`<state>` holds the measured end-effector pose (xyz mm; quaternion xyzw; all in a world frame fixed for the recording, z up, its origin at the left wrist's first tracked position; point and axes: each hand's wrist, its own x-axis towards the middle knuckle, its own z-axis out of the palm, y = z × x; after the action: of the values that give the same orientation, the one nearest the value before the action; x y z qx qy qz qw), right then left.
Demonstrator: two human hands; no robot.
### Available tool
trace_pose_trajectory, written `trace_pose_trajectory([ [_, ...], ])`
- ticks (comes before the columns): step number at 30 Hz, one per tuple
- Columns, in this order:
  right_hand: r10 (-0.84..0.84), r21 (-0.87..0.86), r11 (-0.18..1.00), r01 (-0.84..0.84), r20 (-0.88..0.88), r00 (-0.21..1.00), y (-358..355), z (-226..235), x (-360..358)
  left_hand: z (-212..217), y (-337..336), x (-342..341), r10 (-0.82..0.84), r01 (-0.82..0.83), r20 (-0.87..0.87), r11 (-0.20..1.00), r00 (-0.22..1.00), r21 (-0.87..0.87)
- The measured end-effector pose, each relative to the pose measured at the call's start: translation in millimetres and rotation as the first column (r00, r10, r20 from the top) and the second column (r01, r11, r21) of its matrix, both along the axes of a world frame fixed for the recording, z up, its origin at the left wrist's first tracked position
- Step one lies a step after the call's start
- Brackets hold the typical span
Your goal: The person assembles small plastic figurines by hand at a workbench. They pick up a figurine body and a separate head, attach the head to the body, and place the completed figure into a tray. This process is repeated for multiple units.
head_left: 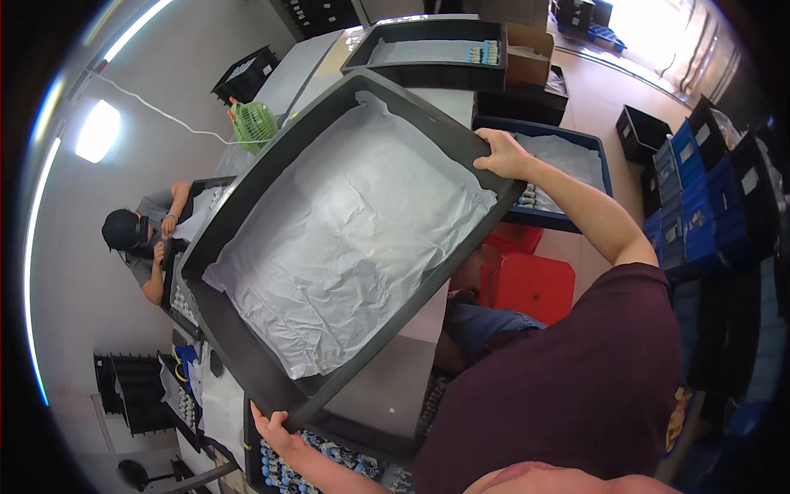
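A large dark grey plastic tray (247, 352) is held tilted in front of me, lined with a crumpled sheet of white paper (354, 222). Nothing lies on the paper. My left hand (278, 430) is closed on the tray's near left corner, its thumb along the outside. At the opposite right corner, my right hand (504, 155) grips the rim, thumb over the edge. Just below my left hand, a dark box holds many small blue and white figure-like pieces (317, 461), partly hidden by the tray and my arm.
Beyond the tray stands another dark tray (424, 80) with paper and small pieces. A blue crate (607, 169) is behind my right forearm, above a red stool (531, 288). A green fan (251, 123) sits left. A co-worker in a black cap (123, 230) handles things at far left.
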<state>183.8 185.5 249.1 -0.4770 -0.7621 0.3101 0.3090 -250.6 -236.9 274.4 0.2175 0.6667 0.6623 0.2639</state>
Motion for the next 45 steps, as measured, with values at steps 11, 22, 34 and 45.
trace_pose_trajectory([
  [11,-0.332,0.022,0.943,0.332,0.072,0.94,-63.6,-9.1,125.6,-4.0,91.8,5.5,-0.267,0.267,0.007,0.963,0.964,-0.032],
  [22,-0.538,0.081,0.841,0.535,0.013,0.843,48.8,-7.2,228.5,0.7,348.3,53.1,-0.478,0.479,-0.066,0.878,0.876,0.002],
  [34,-0.581,-0.062,0.812,0.581,0.025,0.814,334.6,-45.7,339.5,2.0,706.1,116.5,-0.557,0.54,-0.156,0.83,0.816,-0.141],
  [45,-0.619,-0.335,0.726,0.6,0.061,0.783,427.0,-48.8,361.6,-84.2,858.5,106.3,-0.527,0.494,-0.364,0.849,0.768,-0.187],
])
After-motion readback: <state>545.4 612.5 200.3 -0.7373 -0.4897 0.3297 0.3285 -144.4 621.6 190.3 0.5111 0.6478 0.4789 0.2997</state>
